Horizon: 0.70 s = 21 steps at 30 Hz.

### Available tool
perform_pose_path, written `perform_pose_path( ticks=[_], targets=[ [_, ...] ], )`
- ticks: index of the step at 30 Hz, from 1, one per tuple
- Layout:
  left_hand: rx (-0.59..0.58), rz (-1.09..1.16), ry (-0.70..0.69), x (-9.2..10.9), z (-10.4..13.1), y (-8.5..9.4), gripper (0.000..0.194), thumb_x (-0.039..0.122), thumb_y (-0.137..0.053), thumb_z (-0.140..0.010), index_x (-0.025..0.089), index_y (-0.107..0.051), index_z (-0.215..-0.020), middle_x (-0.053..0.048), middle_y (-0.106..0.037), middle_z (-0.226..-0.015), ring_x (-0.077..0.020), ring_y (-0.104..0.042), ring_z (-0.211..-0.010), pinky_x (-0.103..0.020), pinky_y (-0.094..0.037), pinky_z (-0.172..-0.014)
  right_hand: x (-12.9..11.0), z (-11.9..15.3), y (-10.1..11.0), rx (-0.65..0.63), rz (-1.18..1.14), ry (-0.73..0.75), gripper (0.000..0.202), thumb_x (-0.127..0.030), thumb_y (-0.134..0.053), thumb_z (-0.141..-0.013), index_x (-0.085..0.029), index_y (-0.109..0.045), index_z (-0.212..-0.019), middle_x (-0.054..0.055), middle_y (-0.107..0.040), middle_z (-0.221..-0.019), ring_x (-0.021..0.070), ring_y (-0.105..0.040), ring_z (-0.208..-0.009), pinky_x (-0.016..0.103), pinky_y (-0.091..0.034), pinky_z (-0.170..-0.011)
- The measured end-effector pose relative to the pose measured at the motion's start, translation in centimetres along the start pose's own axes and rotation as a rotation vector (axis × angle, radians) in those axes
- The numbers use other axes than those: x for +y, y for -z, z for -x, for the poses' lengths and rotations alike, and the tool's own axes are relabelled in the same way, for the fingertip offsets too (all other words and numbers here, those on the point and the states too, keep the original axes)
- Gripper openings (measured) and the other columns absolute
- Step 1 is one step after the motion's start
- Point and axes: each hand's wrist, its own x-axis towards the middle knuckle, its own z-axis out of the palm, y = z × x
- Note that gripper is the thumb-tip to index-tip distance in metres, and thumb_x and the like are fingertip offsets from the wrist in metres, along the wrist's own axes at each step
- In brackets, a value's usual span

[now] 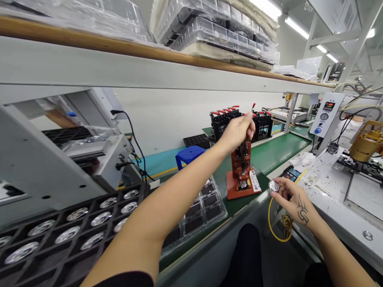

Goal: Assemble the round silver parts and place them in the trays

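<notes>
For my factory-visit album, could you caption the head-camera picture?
Left hand curled atop a red press, right hand pinching a round metal piece, shiny discs in a black tray nearby.

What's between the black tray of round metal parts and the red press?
Head view: a clear compartment tray lies between the black tray and the red press, with the left forearm hiding part of it.
</notes>
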Motion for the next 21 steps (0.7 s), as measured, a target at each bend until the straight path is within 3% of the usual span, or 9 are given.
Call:
perform_pose_path(
  ticks=[2, 4, 5, 7, 9, 12, 15, 17, 21],
  targets=[
    [0.119, -0.073, 0.025, -1.3, 0.0, 2.4, 0.049, 0.058, -0.040, -0.110, 0.018, -0.067, -0.102, -0.010, -0.075, -0.099, -0.0200, -0.070, -0.090, -0.032, -0.054, -0.084, 0.4, 0.0, -0.1, -0.013, -0.004, -0.006, 0.037, -0.043, -0.069, -0.098, -0.019, -0.066, -0.126, 0.002, -0.064, -0.085, 0.0184, -0.060, -0.073, 0.031, -0.050, -0.064],
    [0.184, -0.301, 0.120, -3.3, 1.8, 4.5, 0.040, 0.049, -0.044, -0.109, 0.019, -0.066, -0.123, -0.014, -0.073, -0.126, -0.0242, -0.067, -0.114, -0.036, -0.052, -0.097, 1.3, 0.1, 0.0, -0.021, 0.004, -0.013, 0.037, -0.044, -0.069, -0.098, -0.018, -0.066, -0.125, 0.001, -0.063, -0.084, 0.0181, -0.060, -0.071, 0.031, -0.049, -0.063],
    [0.167, -0.429, 0.226, -4.5, 3.3, 5.2, 0.039, 0.048, -0.044, -0.109, 0.019, -0.066, -0.125, -0.013, -0.074, -0.128, -0.0254, -0.066, -0.117, -0.037, -0.051, -0.099, 1.9, 0.2, 0.0, -0.032, 0.011, -0.015, 0.037, -0.043, -0.069, -0.098, -0.018, -0.066, -0.125, 0.001, -0.064, -0.083, 0.0180, -0.060, -0.071, 0.030, -0.049, -0.063],
    [0.040, -0.466, 0.364, -7.0, 7.0, 5.6, 0.033, 0.041, -0.052, -0.103, 0.016, -0.073, -0.104, -0.013, -0.079, -0.100, -0.0281, -0.072, -0.094, -0.039, -0.054, -0.087, 3.1, 0.1, -0.1, -0.057, 0.027, -0.005, 0.037, -0.042, -0.068, -0.098, -0.018, -0.065, -0.126, 0.001, -0.064, -0.084, 0.0179, -0.060, -0.071, 0.030, -0.050, -0.064],
    [-0.164, -0.447, 0.462, -9.5, 10.6, 4.4, 0.022, 0.035, -0.070, -0.089, 0.017, -0.076, -0.080, -0.007, -0.075, -0.069, -0.0253, -0.070, -0.067, -0.035, -0.054, -0.071, 4.5, -0.7, -0.7, -0.079, 0.056, 0.029, 0.035, -0.039, -0.067, -0.099, -0.017, -0.065, -0.127, 0.002, -0.064, -0.086, 0.0184, -0.062, -0.075, 0.030, -0.051, -0.068],
    [-0.325, -0.425, 0.534, -12.9, 14.0, 1.0, 0.013, 0.028, -0.073, -0.082, 0.016, -0.079, -0.082, -0.001, -0.069, -0.057, -0.0213, -0.065, -0.053, -0.030, -0.048, -0.057, 6.2, -3.2, -2.6, -0.111, 0.123, 0.093, 0.034, -0.036, -0.065, -0.098, -0.017, -0.064, -0.127, 0.002, -0.062, -0.087, 0.0193, -0.062, -0.078, 0.031, -0.051, -0.072],
    [-0.336, -0.443, 0.524, -15.3, 14.4, -2.1, 0.021, 0.021, -0.077, -0.075, 0.016, -0.079, -0.095, 0.002, -0.066, -0.059, -0.0193, -0.063, -0.058, -0.027, -0.043, -0.059, 7.7, -6.2, -4.9, -0.145, 0.163, 0.116, 0.035, -0.034, -0.068, -0.094, -0.018, -0.065, -0.125, -0.001, -0.058, -0.082, 0.0183, -0.058, -0.073, 0.031, -0.049, -0.072],
    [-0.320, -0.453, 0.500, -16.1, 14.1, -3.1, 0.022, 0.019, -0.079, -0.070, 0.016, -0.078, -0.092, 0.002, -0.065, -0.063, -0.0186, -0.062, -0.064, -0.026, -0.042, -0.062, 8.7, -7.7, -6.1, -0.158, 0.174, 0.117, 0.033, -0.032, -0.070, -0.092, -0.018, -0.066, -0.121, 0.000, -0.059, -0.084, 0.0176, -0.057, -0.072, 0.031, -0.049, -0.072],
    [-0.295, -0.453, 0.485, -15.9, 14.3, -2.0, 0.017, 0.024, -0.077, -0.072, 0.015, -0.075, -0.086, 0.004, -0.058, -0.060, -0.0168, -0.055, -0.061, -0.027, -0.038, -0.060, 10.7, -9.5, -7.9, -0.215, 0.184, 0.110, 0.029, -0.033, -0.071, -0.092, -0.018, -0.069, -0.117, 0.002, -0.063, -0.090, 0.0169, -0.059, -0.072, 0.030, -0.051, -0.071]
  ],
)
